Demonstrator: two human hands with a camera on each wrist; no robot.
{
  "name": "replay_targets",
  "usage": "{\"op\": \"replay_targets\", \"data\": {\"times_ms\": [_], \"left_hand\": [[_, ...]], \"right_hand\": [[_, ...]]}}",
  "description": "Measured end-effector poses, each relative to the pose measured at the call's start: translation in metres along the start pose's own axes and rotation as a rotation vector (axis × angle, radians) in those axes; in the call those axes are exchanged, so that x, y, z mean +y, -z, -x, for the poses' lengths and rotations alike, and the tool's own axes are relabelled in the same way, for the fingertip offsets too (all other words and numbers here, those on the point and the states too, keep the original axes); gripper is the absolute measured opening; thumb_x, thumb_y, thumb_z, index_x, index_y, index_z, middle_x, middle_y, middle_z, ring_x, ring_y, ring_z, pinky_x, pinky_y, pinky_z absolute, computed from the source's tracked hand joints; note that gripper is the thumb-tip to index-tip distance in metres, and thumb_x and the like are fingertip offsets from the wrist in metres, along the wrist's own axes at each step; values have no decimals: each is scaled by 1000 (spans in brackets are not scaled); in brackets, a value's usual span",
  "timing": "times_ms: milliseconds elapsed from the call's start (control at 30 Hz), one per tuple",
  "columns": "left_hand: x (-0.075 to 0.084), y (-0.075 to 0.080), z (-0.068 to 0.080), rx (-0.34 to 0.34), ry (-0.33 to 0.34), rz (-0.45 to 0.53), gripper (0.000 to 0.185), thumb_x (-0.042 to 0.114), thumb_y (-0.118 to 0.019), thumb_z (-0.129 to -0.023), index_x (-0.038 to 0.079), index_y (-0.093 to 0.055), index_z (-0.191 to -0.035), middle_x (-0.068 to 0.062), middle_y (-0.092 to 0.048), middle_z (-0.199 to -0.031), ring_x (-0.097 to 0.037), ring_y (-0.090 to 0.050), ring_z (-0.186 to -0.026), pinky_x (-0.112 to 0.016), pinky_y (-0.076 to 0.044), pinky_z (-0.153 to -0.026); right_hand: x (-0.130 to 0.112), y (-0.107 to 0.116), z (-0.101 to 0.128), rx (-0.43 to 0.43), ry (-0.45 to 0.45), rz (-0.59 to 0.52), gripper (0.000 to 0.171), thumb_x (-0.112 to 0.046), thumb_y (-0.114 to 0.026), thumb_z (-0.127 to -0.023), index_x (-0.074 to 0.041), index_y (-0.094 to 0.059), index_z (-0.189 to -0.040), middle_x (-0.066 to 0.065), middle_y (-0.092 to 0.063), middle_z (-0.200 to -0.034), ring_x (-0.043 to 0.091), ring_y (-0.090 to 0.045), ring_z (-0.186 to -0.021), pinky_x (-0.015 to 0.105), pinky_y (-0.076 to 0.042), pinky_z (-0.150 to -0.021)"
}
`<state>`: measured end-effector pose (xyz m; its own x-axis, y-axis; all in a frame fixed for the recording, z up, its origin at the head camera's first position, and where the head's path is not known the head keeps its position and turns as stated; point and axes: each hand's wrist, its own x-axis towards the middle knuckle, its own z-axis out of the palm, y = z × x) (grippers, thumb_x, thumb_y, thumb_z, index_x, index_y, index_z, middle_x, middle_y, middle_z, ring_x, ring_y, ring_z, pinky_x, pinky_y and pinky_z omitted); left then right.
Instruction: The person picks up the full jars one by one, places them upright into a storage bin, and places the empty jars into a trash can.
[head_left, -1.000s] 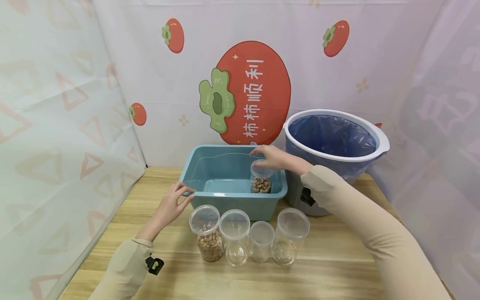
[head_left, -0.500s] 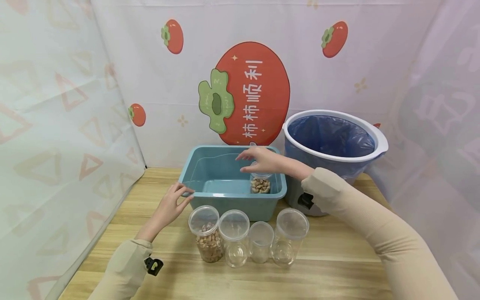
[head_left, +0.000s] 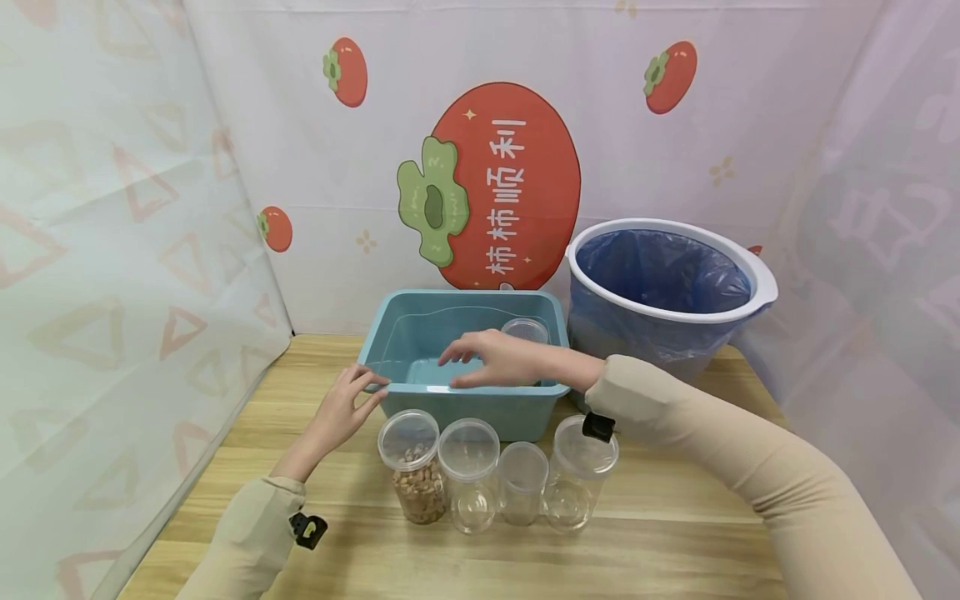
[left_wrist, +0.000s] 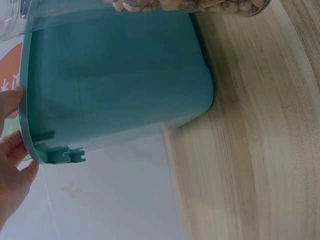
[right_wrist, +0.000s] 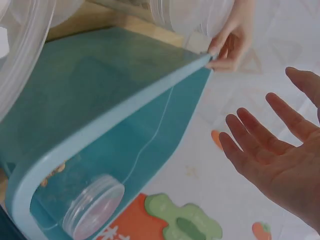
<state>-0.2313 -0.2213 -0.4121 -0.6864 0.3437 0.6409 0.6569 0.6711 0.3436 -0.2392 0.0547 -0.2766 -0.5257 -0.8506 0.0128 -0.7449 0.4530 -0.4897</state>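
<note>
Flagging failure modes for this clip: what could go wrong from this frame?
1. The right hand, open and empty, hangs over the tub just behind four lidded jars standing close together; a low sleeve could tip one.
2. The jar of nuts sits at the tub's far right corner; a shove might topple it.
3. The left hand holds only the tub's corner, so the tub could swivel.

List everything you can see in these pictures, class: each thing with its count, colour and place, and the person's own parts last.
Tub: one, teal, back middle of table.
Jar in tub: one, clear, lidded, right end of the tub.
Row of jars: four, clear, lidded, in front of the tub; the leftmost holds nuts.
Bin: one, white rim, blue liner, right of the tub.
Table: one, light wood.
Backdrop: white, red persimmon prints.
Left hand: grips the tub's left corner.
Right hand: fingers straight, over the tub, holding nothing.
</note>
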Motion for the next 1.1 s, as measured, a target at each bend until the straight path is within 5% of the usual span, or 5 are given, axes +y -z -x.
{"op": "replay_targets", "data": {"times_ms": [367,1100], "left_hand": [[1,0,0,-6,6,5,14,4,-67,-76,7,-64,-89,-5,-53,-87,-23,-49,-83,-40,-41,-70],[0,-1,1,-9,8,10,17,2,-67,-75,8,-64,-90,-4,-52,-88,-22,-48,-85,-41,-41,-69]], "right_hand": [[-12,-27,-11,-112,75,-18,34,-18,-59,-85,-4,-56,-116,7,-56,-114,18,-52,-103,25,-41,-86],[-20,-67,-41,-179,8,-6,63,-29,-68,-77,-8,-42,-130,8,-46,-124,18,-44,-109,22,-39,-82]]}}
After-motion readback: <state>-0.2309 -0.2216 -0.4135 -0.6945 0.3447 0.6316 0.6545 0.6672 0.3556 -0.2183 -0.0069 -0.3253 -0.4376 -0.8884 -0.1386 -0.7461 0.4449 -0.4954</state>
